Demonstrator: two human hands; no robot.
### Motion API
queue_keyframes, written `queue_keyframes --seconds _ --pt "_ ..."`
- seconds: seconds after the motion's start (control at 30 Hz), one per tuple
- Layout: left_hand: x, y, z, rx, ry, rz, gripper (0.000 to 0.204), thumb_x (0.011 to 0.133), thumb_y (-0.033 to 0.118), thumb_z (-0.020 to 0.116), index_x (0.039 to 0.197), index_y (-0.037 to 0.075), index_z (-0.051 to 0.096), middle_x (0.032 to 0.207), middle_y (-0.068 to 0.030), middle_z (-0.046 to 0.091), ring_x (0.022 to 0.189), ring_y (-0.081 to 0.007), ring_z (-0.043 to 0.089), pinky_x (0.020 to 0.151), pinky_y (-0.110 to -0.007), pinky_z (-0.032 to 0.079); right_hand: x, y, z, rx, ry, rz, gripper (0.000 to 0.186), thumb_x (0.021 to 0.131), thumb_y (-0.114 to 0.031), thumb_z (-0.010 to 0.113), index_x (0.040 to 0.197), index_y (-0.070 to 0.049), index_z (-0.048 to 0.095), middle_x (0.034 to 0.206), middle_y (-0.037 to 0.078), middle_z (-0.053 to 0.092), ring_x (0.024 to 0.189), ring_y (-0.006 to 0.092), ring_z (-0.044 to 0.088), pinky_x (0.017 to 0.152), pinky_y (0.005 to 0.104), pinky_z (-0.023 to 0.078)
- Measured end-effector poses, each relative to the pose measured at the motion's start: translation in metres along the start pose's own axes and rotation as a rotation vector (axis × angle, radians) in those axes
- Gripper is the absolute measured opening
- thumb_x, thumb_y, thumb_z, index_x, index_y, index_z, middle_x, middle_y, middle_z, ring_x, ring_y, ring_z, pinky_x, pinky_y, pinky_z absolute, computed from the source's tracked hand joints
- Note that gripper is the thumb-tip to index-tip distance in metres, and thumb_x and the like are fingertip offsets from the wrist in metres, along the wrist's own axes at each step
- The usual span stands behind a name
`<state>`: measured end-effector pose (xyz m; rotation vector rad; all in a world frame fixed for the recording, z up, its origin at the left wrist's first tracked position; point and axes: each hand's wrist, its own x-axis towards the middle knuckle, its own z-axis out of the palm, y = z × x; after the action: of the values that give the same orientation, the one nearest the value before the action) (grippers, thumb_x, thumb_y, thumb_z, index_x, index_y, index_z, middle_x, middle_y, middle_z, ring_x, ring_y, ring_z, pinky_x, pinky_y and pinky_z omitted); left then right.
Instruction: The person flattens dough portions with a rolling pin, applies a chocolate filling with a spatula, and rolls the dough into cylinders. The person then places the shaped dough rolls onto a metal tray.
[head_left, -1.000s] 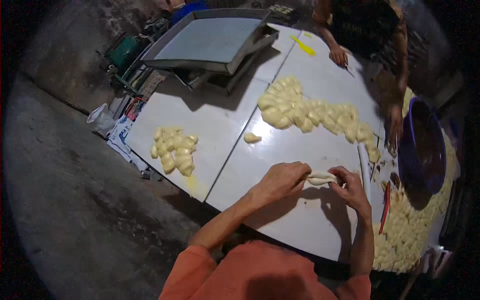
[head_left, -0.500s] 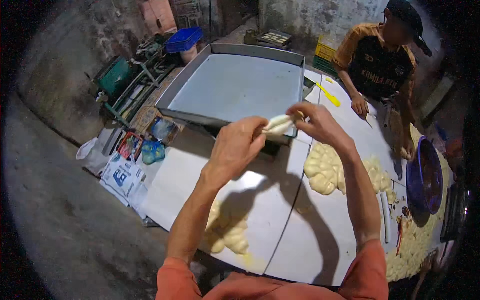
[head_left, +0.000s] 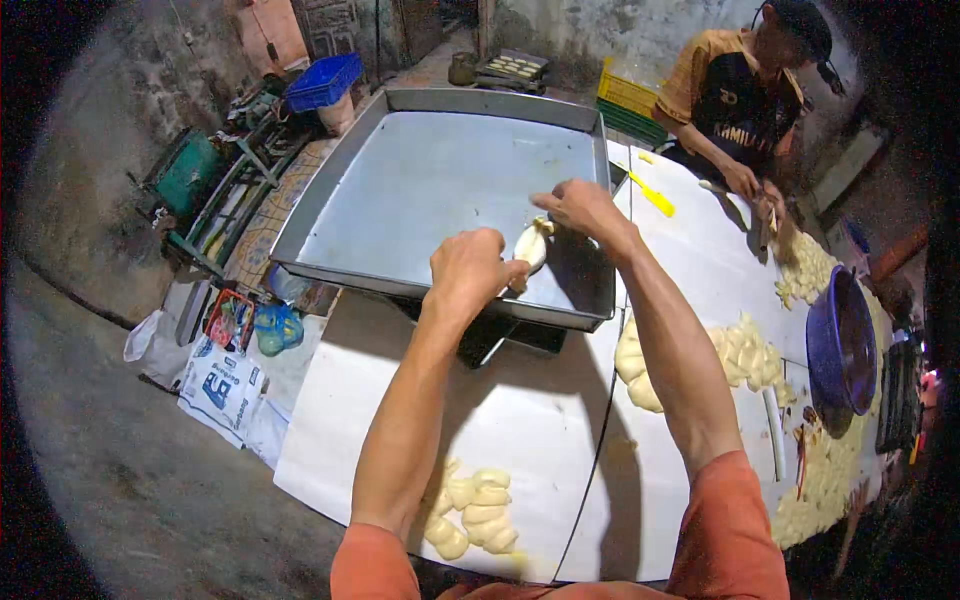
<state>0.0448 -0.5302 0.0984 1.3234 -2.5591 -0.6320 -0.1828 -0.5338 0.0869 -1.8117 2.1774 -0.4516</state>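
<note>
Inside a large metal tray (head_left: 398, 200), a pale shaped dough piece (head_left: 531, 250) lies near the right side. My left hand (head_left: 466, 262) has its thumb and curled fingers at the dough's lower end. My right hand (head_left: 582, 208) is at its upper end, with fingers curved and apart. The tray rests raised on a dark support on the white table (head_left: 345, 390). Below my arms are a small group of dough pieces (head_left: 478, 515) and a larger mound (head_left: 745, 355).
Another person (head_left: 740, 105) works at the right with both hands. Nearby lie a yellow plastic tool (head_left: 655, 195), a purple basin (head_left: 840, 340), a pale roller (head_left: 773, 432) and more dough (head_left: 805, 265). Bags (head_left: 215, 390), green machinery (head_left: 180, 190) and a blue crate (head_left: 325, 82) stand left.
My hands have moved from the near table, holding the dough, forward into the tray and lowered it there. My right fingers have loosened. The other person's hands have come together.
</note>
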Motion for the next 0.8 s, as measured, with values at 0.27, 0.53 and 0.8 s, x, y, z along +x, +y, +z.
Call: queue_keyframes --seconds 0.27,0.53,0.8 --pt "0.016 0.023 0.028 0.094 -0.043 -0.008 0.042 0.072 0.039 0.087 0.099 0.008 0.079 0.099 -0.0208 0.077 0.097 -0.0386 0.074 0.087 -0.049 0.058 0.023 0.008 0.028 0.087 -0.095 -0.152 0.032 0.080 -0.024 0.073 0.102 -0.001 0.078 0.095 0.022 0.076 0.087 0.0373 0.074 0.081 0.0436 0.058" --pt "-0.001 0.026 0.003 0.090 -0.042 -0.063 0.043 0.071 0.042 0.089 0.098 0.009 0.080 0.099 -0.0186 0.077 0.096 -0.0383 0.074 0.084 -0.049 0.058 0.004 -0.007 0.016 0.049 0.034 -0.025 0.037 0.084 -0.035 0.076 0.106 -0.005 0.079 0.100 0.024 0.076 0.097 0.0407 0.073 0.090 0.0479 0.056" --pt "0.007 0.031 0.006 0.143 -0.129 -0.068 0.052 0.072 0.056 0.085 0.096 0.010 0.081 0.099 -0.0207 0.077 0.096 -0.0385 0.075 0.083 -0.050 0.058 0.008 0.000 0.021 0.022 0.110 -0.092 0.046 0.081 -0.047 0.080 0.089 -0.002 0.079 0.087 0.026 0.075 0.084 0.0426 0.074 0.081 0.0503 0.058"
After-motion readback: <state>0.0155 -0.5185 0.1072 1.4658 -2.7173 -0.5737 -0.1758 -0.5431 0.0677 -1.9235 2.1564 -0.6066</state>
